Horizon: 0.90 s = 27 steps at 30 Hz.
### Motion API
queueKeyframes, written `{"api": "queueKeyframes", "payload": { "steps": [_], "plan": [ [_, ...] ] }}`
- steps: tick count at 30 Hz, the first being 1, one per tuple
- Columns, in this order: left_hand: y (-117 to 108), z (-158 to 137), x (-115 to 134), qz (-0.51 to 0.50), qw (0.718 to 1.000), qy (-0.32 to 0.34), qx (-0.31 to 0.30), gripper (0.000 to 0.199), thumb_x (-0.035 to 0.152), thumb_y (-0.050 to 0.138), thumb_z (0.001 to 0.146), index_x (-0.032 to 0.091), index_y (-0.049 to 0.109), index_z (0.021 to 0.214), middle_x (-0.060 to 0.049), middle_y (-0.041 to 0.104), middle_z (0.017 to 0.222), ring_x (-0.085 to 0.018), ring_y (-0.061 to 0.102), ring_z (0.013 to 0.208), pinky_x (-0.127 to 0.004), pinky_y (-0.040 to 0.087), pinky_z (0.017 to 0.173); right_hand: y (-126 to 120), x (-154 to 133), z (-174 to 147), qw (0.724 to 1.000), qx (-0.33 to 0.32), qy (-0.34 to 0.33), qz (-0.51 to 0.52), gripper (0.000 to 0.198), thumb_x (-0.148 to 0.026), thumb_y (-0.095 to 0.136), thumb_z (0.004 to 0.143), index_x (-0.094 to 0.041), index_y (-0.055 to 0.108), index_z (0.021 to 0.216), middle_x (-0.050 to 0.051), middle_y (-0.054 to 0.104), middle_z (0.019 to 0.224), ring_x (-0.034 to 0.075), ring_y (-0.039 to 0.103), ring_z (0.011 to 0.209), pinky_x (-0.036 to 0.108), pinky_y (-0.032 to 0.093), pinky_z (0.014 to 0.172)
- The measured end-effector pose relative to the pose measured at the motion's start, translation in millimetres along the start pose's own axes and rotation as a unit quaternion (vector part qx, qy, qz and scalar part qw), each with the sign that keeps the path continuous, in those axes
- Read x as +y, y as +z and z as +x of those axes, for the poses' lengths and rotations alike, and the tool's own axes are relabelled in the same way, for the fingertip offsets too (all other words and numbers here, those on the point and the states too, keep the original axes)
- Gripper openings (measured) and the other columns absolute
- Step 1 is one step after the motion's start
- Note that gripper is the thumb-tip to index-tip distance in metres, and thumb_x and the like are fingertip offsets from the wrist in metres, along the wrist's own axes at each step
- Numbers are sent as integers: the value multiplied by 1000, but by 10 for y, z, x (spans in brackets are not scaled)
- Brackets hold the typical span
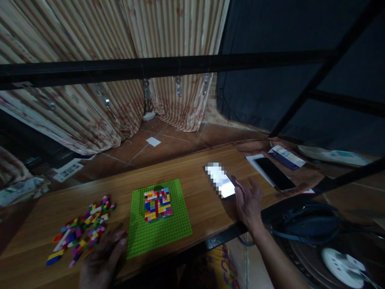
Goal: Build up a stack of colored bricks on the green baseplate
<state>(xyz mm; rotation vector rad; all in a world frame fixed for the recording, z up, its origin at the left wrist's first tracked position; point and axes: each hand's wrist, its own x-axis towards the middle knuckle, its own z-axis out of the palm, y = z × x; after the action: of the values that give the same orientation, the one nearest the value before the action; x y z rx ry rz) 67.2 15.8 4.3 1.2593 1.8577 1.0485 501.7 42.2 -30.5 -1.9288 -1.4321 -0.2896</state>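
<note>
My right hand is at the near right end of a lit smartphone, its fingertips touching or just over the edge. Its fingers are spread and grip nothing. Near the table's front edge, my left hand rests half curled with nothing visible in it, thumb apart from the fingers. It lies between loose toy bricks and a green baseplate. On the baseplate sits a square block of multicoloured toy bricks. Part of the loose pile is hidden behind my left hand.
The wooden table has a dark front edge. A dark phone lies on papers at the right, near a leaflet. A black metal bar crosses ahead, with curtains behind. A blue bag and white power strip are lower right.
</note>
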Motion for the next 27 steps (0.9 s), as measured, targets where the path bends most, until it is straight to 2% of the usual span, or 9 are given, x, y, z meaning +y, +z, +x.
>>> {"api": "queueKeyframes", "payload": {
  "steps": [7, 10, 27],
  "plan": [
    [3, -3, -10, -20, 1000, -6, -16, 49, 56, 76, 53, 19, 73, 85, -10, 74, 101, -33, 66, 102, -48, 46, 100, 41, 30, -26, 999, 7, 31, 43, 45, -46, 37, 94, -16, 63, 116, 18, 46, 130, 32, 41, 126, 54, 37, 99],
    [8, 4, -11, -16, 1000, -6, -15, 49, 56, 75, 52, 19, 73, 84, -10, 74, 100, -33, 65, 103, -49, 45, 101, 42, 46, -18, 998, 4, 21, 52, 44, -45, 36, 94, -17, 63, 117, 17, 49, 127, 32, 41, 126, 53, 37, 100],
    [19, -16, 100, -3, 1000, 7, -15, 45, 56, 74, 53, 20, 73, 80, -8, 75, 97, -32, 67, 101, -45, 50, 97, 28, 77, 4, 997, -2, 30, 66, 49, -49, 34, 94, -17, 65, 113, 17, 50, 127, 30, 46, 120, 52, 39, 99]
  ]
}}
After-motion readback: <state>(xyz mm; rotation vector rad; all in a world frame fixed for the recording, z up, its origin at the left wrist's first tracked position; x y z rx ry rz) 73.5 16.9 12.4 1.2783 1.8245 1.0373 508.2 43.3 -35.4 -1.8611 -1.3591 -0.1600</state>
